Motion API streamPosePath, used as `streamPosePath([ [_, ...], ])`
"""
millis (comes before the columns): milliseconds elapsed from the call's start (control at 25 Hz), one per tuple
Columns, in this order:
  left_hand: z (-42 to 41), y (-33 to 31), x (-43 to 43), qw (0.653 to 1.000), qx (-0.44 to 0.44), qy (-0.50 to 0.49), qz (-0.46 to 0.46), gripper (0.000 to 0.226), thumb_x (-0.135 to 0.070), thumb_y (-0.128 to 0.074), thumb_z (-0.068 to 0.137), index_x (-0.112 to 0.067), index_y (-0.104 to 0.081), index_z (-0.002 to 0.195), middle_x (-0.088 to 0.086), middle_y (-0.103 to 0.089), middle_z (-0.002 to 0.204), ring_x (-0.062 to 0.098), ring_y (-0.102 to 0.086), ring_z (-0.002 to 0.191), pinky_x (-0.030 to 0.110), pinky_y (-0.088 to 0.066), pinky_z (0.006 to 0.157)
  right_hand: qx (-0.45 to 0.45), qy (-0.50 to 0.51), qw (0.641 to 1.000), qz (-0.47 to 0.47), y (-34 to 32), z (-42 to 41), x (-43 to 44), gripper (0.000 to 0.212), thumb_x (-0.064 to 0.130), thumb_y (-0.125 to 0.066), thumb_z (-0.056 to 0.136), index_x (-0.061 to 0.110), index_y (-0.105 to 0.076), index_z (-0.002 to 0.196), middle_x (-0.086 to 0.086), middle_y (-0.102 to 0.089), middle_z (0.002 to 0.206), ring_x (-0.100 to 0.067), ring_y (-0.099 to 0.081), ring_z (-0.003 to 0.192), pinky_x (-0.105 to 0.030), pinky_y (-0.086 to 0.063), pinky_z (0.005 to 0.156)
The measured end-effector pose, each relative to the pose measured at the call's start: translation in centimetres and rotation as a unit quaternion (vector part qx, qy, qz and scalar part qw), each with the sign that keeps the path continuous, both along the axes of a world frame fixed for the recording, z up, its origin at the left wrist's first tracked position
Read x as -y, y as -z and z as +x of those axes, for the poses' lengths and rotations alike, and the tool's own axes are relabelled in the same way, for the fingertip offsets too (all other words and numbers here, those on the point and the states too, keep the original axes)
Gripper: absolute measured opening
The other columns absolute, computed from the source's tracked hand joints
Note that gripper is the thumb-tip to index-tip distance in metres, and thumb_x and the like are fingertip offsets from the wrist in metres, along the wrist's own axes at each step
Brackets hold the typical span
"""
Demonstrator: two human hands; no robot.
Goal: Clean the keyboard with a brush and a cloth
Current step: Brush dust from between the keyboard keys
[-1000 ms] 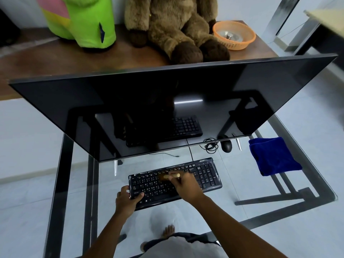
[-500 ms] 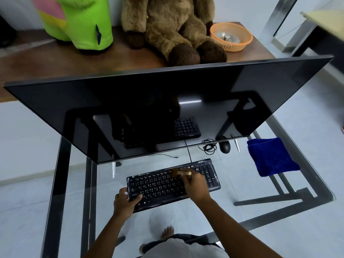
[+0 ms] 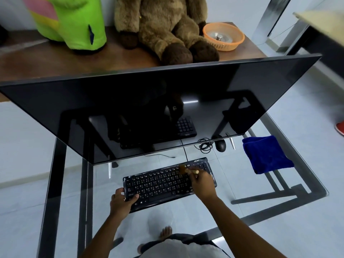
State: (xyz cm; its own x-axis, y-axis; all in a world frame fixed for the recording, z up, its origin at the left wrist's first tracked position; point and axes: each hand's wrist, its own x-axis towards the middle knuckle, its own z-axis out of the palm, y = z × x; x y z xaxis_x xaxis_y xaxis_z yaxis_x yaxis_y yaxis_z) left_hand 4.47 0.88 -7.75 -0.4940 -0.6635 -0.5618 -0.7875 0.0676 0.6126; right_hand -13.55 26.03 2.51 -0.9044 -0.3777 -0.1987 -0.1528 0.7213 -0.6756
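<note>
A black keyboard (image 3: 160,181) lies on the glass desk (image 3: 232,185) in front of a large dark monitor. My left hand (image 3: 121,201) grips the keyboard's near left corner, thumb on the keys. My right hand (image 3: 202,183) holds a small wooden-handled brush (image 3: 184,169) over the upper right part of the main keys, bristles down on the top rows. A folded blue cloth (image 3: 266,154) rests on the desk to the right, apart from both hands.
The monitor (image 3: 149,107) leans over the desk's far half. A black mouse (image 3: 220,145) and coiled cable (image 3: 204,146) sit under its right edge. Behind stands a wooden table with a green plush, a brown plush and an orange basket (image 3: 223,36).
My right hand has swept the brush rightward along the keyboard's top rows, from the middle toward the right side. My left hand has kept its grip on the left corner.
</note>
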Motion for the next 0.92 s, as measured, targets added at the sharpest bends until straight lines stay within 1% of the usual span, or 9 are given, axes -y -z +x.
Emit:
streamPosePath([
  [80,-0.1,0.0,0.0,1.000,0.001,-0.003,0.000,0.070,-0.042,-0.082,0.068,-0.012,-0.049,0.122,0.017,-0.054,0.118,0.035,-0.058,0.104,0.049,-0.053,0.087,0.006,-0.033,0.999,0.005,-0.1,0.0,-0.4,0.016,0.024,-0.059,0.094,0.023,-0.072,0.103,0.014,-0.063,0.065,-0.004,-0.056,0.050,-0.013,-0.039,0.048],
  [200,-0.1,0.0,-0.2,1.000,0.000,-0.001,0.002,0.070,-0.041,-0.082,0.068,-0.013,-0.049,0.122,0.017,-0.053,0.116,0.036,-0.057,0.104,0.049,-0.052,0.087,-0.011,0.064,0.998,0.001,-0.6,-0.5,-0.9,0.015,0.022,-0.059,0.094,0.019,-0.072,0.100,0.008,-0.062,0.067,-0.010,-0.063,0.061,-0.020,-0.041,0.056],
  [320,0.0,0.1,0.2,1.000,0.003,-0.002,0.006,0.073,-0.048,-0.083,0.064,-0.015,-0.049,0.120,0.016,-0.056,0.114,0.034,-0.059,0.100,0.049,-0.053,0.085,0.017,-0.001,1.000,0.000,-1.0,-0.1,-0.6,0.014,0.024,-0.059,0.094,0.022,-0.071,0.101,0.011,-0.061,0.062,-0.002,-0.056,0.050,-0.014,-0.038,0.050],
  [440,0.1,1.0,0.5,1.000,0.006,0.002,0.010,0.080,-0.058,-0.080,0.055,-0.019,-0.049,0.117,0.014,-0.059,0.111,0.032,-0.061,0.096,0.049,-0.055,0.083,-0.008,0.062,0.998,-0.003,-1.4,-0.4,-0.7,0.013,0.021,-0.059,0.094,0.020,-0.071,0.098,0.005,-0.067,0.066,-0.006,-0.060,0.055,-0.016,-0.038,0.051],
  [560,0.1,0.8,0.5,1.000,0.009,0.001,0.010,0.074,-0.050,-0.083,0.061,-0.019,-0.049,0.118,0.015,-0.058,0.113,0.032,-0.061,0.097,0.047,-0.056,0.081,0.033,-0.058,0.998,-0.005,-1.4,0.6,-1.2,0.018,0.015,-0.060,0.093,0.024,-0.073,0.102,0.025,-0.060,0.053,-0.001,-0.056,0.048,-0.008,-0.036,0.047],
  [640,0.1,1.0,0.6,1.000,0.003,0.002,0.014,0.071,-0.051,-0.083,0.060,-0.021,-0.049,0.115,0.014,-0.058,0.112,0.031,-0.061,0.095,0.047,-0.057,0.080,0.020,-0.033,0.999,-0.020,-1.0,1.0,-1.6,0.015,0.017,-0.061,0.093,0.023,-0.074,0.099,0.024,-0.063,0.059,-0.003,-0.059,0.053,-0.017,-0.044,0.052],
  [720,0.2,1.2,0.7,1.000,-0.002,-0.003,0.021,0.073,-0.057,-0.082,0.054,-0.024,-0.049,0.111,0.012,-0.059,0.110,0.030,-0.062,0.094,0.047,-0.057,0.078,0.001,0.015,1.000,-0.013,-0.6,0.8,-2.4,0.014,0.022,-0.061,0.093,0.024,-0.073,0.098,0.012,-0.071,0.073,-0.005,-0.063,0.062,-0.026,-0.051,0.059],
  [840,0.2,1.7,1.0,1.000,0.001,-0.004,0.016,0.076,-0.059,-0.081,0.051,-0.023,-0.050,0.110,0.013,-0.060,0.109,0.030,-0.063,0.092,0.046,-0.057,0.078,0.025,-0.055,0.998,-0.004,-0.3,1.2,-2.9,0.015,0.022,-0.061,0.092,0.027,-0.073,0.100,0.011,-0.072,0.080,0.001,-0.063,0.065,-0.018,-0.048,0.059],
  [920,0.2,1.5,0.9,1.000,-0.009,0.002,0.016,0.073,-0.053,-0.083,0.056,-0.022,-0.050,0.112,0.014,-0.060,0.110,0.030,-0.062,0.093,0.045,-0.057,0.079,0.015,-0.013,1.000,-0.006,-0.5,1.1,-3.4,0.014,0.023,-0.062,0.092,0.025,-0.073,0.101,0.007,-0.073,0.081,-0.005,-0.064,0.067,-0.023,-0.051,0.062],
])
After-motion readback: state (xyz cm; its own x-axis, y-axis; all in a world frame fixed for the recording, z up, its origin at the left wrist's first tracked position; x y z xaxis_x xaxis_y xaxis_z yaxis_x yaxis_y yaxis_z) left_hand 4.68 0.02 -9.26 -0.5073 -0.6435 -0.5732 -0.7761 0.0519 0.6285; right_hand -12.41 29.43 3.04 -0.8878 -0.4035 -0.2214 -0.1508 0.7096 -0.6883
